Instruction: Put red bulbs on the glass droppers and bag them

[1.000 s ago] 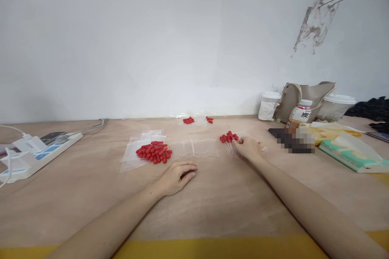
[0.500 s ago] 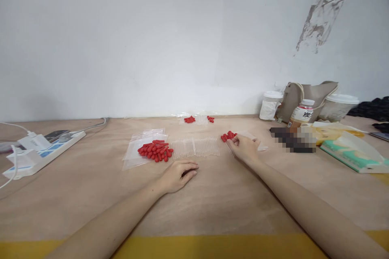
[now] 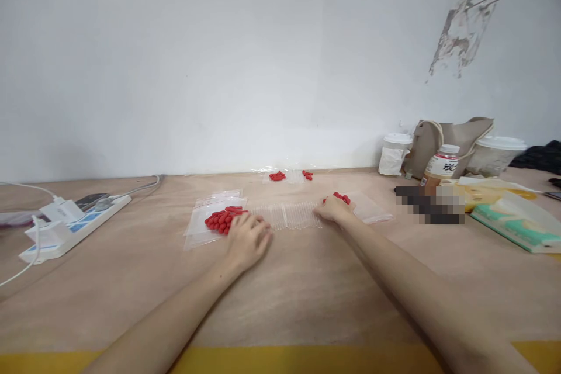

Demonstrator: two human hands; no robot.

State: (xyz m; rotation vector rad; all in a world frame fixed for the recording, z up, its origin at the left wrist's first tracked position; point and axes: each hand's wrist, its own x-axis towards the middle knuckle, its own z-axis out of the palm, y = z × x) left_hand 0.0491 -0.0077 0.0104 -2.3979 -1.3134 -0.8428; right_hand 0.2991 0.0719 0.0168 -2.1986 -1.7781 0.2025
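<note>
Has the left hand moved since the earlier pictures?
Yes: judged against the row of clear tubes, the left hand has shifted leftward and slightly forward, its fingers now overlapping the red pile's right side in view.

A long white plastic power strip (image 3: 85, 227) lies at left; at right, a grey-beige bag (image 3: 462, 134) stands behind a white-capped, labelled bottle (image 3: 442, 168)

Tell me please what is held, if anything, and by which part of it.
It cannot be told: the left hand is at the red bulbs, the right hand at the clear tubes.
</note>
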